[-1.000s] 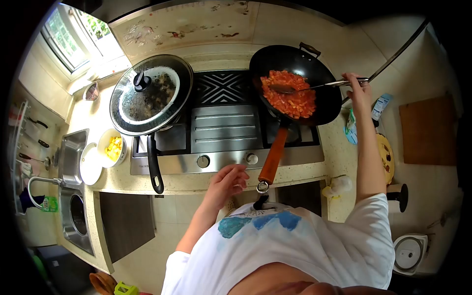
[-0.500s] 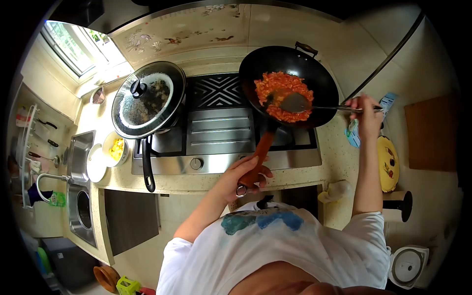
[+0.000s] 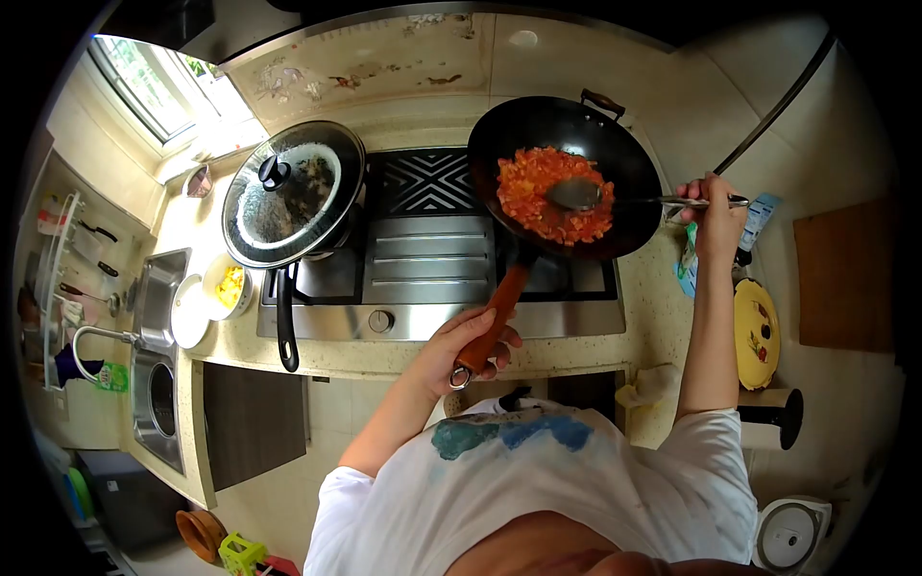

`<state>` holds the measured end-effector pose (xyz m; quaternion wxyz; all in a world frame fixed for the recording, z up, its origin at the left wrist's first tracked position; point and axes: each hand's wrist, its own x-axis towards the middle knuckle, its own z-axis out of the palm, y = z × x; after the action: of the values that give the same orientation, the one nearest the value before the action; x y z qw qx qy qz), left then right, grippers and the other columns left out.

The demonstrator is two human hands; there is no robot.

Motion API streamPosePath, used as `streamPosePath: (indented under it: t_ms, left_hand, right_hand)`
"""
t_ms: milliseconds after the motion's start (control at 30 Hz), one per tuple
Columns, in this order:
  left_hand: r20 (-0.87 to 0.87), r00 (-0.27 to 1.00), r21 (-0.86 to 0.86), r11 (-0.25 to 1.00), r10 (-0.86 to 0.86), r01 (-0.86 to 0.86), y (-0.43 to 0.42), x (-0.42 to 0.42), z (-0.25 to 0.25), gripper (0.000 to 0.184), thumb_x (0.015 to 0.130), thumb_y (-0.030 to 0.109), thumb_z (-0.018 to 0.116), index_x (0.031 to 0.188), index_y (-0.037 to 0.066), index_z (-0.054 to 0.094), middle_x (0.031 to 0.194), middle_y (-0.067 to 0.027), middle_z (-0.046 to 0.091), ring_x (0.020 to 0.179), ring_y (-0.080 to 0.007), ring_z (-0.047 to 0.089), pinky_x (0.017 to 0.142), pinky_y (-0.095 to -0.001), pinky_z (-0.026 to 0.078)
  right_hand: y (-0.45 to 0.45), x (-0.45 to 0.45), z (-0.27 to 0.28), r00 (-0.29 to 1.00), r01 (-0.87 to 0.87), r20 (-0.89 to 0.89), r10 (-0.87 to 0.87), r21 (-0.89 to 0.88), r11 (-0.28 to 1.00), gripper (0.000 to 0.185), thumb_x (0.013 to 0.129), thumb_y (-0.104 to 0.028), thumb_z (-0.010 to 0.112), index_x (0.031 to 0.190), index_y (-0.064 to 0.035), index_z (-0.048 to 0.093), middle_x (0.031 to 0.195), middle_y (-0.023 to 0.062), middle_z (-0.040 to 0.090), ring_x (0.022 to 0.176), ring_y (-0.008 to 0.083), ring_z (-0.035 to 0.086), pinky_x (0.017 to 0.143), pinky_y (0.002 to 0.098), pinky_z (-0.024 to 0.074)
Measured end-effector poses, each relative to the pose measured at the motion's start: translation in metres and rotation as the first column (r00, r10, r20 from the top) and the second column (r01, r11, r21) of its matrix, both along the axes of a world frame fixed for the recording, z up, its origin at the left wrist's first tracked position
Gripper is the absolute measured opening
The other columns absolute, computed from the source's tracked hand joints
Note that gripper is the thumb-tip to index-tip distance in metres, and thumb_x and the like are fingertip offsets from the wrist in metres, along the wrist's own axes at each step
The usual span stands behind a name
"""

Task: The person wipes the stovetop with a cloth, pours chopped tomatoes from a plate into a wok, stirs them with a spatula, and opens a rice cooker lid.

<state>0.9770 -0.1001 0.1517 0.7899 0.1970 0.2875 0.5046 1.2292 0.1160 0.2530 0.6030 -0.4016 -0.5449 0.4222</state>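
A black wok sits on the right burner with chopped red food, which looks like tomato, in it. My left hand is wrapped round the wok's orange-brown handle near its metal ring. My right hand grips the metal handle of a spatula, whose blade rests in the red food. On the left burner stands a pan covered by a glass lid with a black knob; dark food shows dimly through it. Between the two pans lies the steel stove top.
Left of the stove are a bowl of yellow food, a white dish and a double sink. To the right are blue-and-white packets, a yellow patterned lid and a wooden board.
My left hand has moved up onto the wok's handle and closed round it. The wok has shifted slightly left, and the spatula's blade has moved right through the red food.
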Motion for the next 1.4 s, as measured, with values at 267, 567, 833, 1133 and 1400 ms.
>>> streamPosePath:
  t_ms: [267, 567, 833, 1133, 1400]
  left_hand:
    - [-0.06, 0.998, 0.024, 1.0, 0.017, -0.016, 0.0, 0.001, 0.003, 0.044, 0.089, 0.035, 0.046, 0.116, 0.0, 0.044, 0.091, -0.0114, 0.056, 0.062, -0.0149, 0.051, 0.043, -0.0208, 0.038]
    - [-0.076, 0.997, 0.063, 0.998, -0.02, 0.025, 0.001, -0.003, 0.001, 0.043, 0.09, 0.034, 0.044, 0.117, 0.002, 0.042, 0.09, -0.0113, 0.056, 0.059, -0.0145, 0.051, 0.042, -0.0204, 0.037]
    - [0.073, 0.997, 0.071, 0.997, -0.038, 0.033, -0.008, -0.011, -0.016, 0.041, 0.089, 0.036, 0.046, 0.114, 0.004, 0.043, 0.092, -0.0111, 0.058, 0.066, -0.0167, 0.057, 0.05, -0.0248, 0.046]
    - [0.03, 0.99, -0.068, 0.989, 0.137, -0.135, -0.055, -0.044, -0.039, 0.035, 0.09, 0.031, 0.046, 0.116, 0.008, 0.046, 0.087, -0.0041, 0.059, 0.068, -0.0119, 0.056, 0.051, -0.0222, 0.042]
    - [0.051, 0.959, -0.144, 0.952, 0.28, -0.27, -0.105, -0.074, -0.064, 0.034, 0.09, 0.03, 0.047, 0.115, 0.006, 0.047, 0.085, -0.0044, 0.058, 0.067, -0.0113, 0.056, 0.052, -0.0206, 0.043]
  right_hand:
    - [0.001, -0.016, -0.042, 0.999, 0.003, 0.052, -0.001, -0.041, 0.999, 0.02, 0.084, -0.014, 0.048, 0.07, -0.0003, 0.054, 0.064, 0.0053, 0.053, 0.067, 0.015, 0.059, 0.045, 0.0217, 0.0477]
    - [-0.034, -0.029, -0.028, 0.996, -0.088, 0.002, 0.088, -0.026, 0.996, 0.018, 0.083, -0.009, 0.049, 0.069, 0.0012, 0.055, 0.063, 0.0058, 0.053, 0.062, 0.0144, 0.058, 0.043, 0.0223, 0.049]
    - [-0.055, -0.013, -0.009, 0.988, 0.149, 0.027, -0.153, 0.1, 0.984, 0.02, 0.084, -0.011, 0.049, 0.07, 0.002, 0.056, 0.065, 0.0067, 0.055, 0.063, 0.0144, 0.058, 0.044, 0.0221, 0.0481]
    - [-0.047, 0.011, -0.053, 0.984, 0.095, 0.139, -0.116, 0.145, 0.985, 0.023, 0.09, -0.023, 0.047, 0.087, 0.0001, 0.053, 0.083, 0.0109, 0.059, 0.076, 0.0168, 0.061, 0.054, 0.024, 0.0506]
    - [-0.109, -0.049, -0.031, 0.688, -0.452, 0.723, 0.063, 0.359, 0.817, 0.009, 0.086, -0.004, 0.051, 0.084, 0.0009, 0.058, 0.101, 0.0132, 0.059, 0.11, 0.0304, 0.049, 0.08, 0.0344, 0.046]
